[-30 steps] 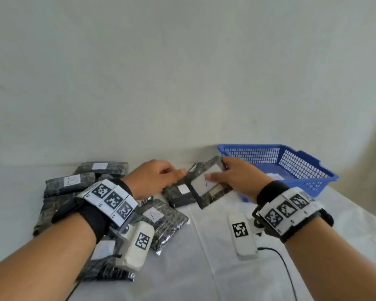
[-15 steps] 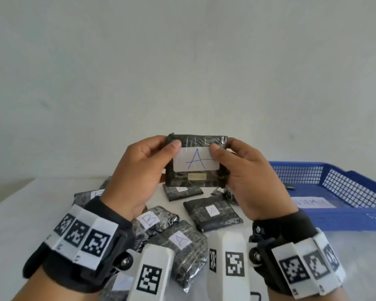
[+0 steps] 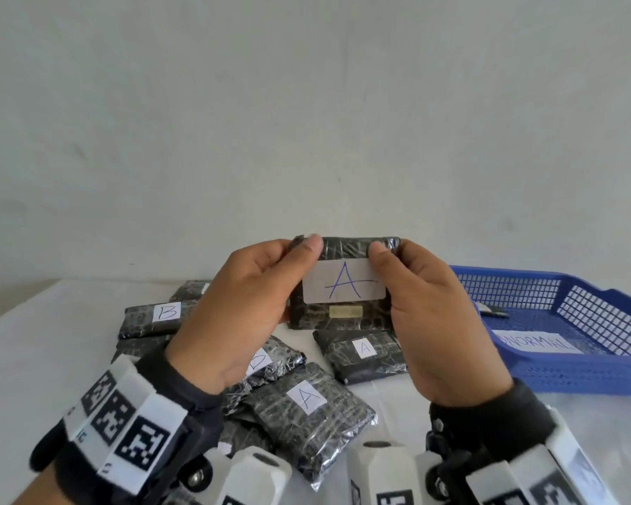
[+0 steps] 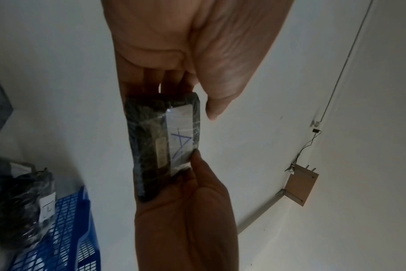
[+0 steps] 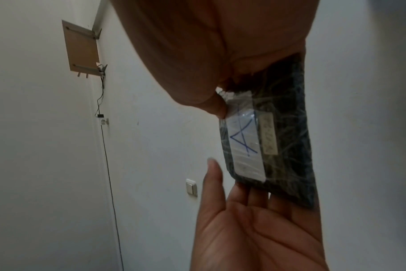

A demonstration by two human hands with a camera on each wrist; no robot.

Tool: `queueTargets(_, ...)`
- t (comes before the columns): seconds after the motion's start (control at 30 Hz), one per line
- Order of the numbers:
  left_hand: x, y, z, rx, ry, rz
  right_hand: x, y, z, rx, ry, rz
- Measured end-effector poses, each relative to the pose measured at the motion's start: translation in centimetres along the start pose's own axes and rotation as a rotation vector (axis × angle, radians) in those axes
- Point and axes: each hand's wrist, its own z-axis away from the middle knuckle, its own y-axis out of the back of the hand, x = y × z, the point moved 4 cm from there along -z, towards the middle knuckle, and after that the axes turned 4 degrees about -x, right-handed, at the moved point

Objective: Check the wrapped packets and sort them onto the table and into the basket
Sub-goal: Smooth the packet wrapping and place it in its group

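Packet [image 3: 343,282] under inspection: dark, film-wrapped, rectangular, held upright in the air above the table [image 3: 44,344], label side toward the head camera. Its white label [image 3: 344,279] carries a blue handwritten "A"; a small pale tag [image 3: 346,310] sits just below the label.

Left hand [image 3: 248,304] grasps the packet's left end, thumb on the front near the top corner, fingers behind. In the left wrist view the same hand [image 4: 192,45] has its fingers behind the packet [image 4: 160,146], while its thumb tip seems to stand just off the edge there. Right hand [image 3: 427,315] grasps the right end in like manner, thumb pressed on the front at the label's upper corner; the right wrist view confirms this thumb pinching the packet [image 5: 273,139] against the fingers of that hand [image 5: 209,55].

Below the held item, further wrapped packets lie on the table in a loose group: one marked "A" [image 3: 365,355] directly beneath, another marked "A" [image 3: 306,413] nearer the wrists, one marked "B" [image 3: 153,318] to the left, and one [image 3: 270,366] partly hidden by the left hand, its letter not readable.

Blue basket [image 3: 576,373] stands on the table to the right of the hands, apart from the held packet. A white paper [image 3: 536,342] lies inside it with lettering ending "NORMAL"; a dark item [image 3: 492,311] at its far side is too hidden to identify.

Both wrists wear black bands with printed square markers [image 3: 124,420].
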Motion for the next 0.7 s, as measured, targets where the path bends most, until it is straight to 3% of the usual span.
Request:
queueTargets(0.1,0.1,0.0,0.3,0.043,-0.055,-0.017,0.0,-0.4,0.1,0.017,0.021,-0.006)
queueTargets(0.43,0.2,-0.5,1.0,0.120,-0.051,0.001,0.1,-1.5,0.2,0.119,0.172,0.177)
queueTargets(0.7,0.5,-0.4,1.2,0.136,-0.089,-0.074,0.4,-1.3,0.1,0.076,0.142,0.191)
